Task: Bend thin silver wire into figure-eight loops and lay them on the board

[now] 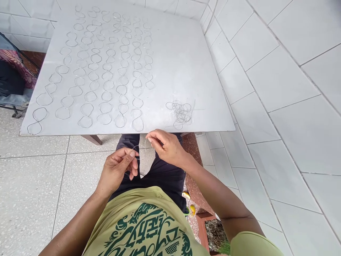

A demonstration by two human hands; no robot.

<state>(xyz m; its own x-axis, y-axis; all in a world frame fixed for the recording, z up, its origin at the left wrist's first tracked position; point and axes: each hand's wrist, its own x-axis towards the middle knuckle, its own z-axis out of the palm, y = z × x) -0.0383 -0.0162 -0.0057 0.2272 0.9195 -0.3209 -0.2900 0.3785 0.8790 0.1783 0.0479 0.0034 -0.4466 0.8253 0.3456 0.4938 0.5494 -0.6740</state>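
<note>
My left hand point(118, 169) and my right hand point(165, 144) are both pinched on one thin piece of wire point(139, 148), held between them just below the near edge of a white board point(186, 64). The fingers of both hands are closed on the wire. On the board lie several rows of bent wire figure-eight loops point(106, 67). A small tangled pile of wire loops point(181, 112) sits near the board's front edge, just above my right hand.
The board rests on a wooden support point(92, 139) over a speckled floor. A white tiled wall point(279, 89) rises on the right. A metal rack with cloth point(14, 74) stands at far left. A brown planter point(210, 231) is by my right elbow.
</note>
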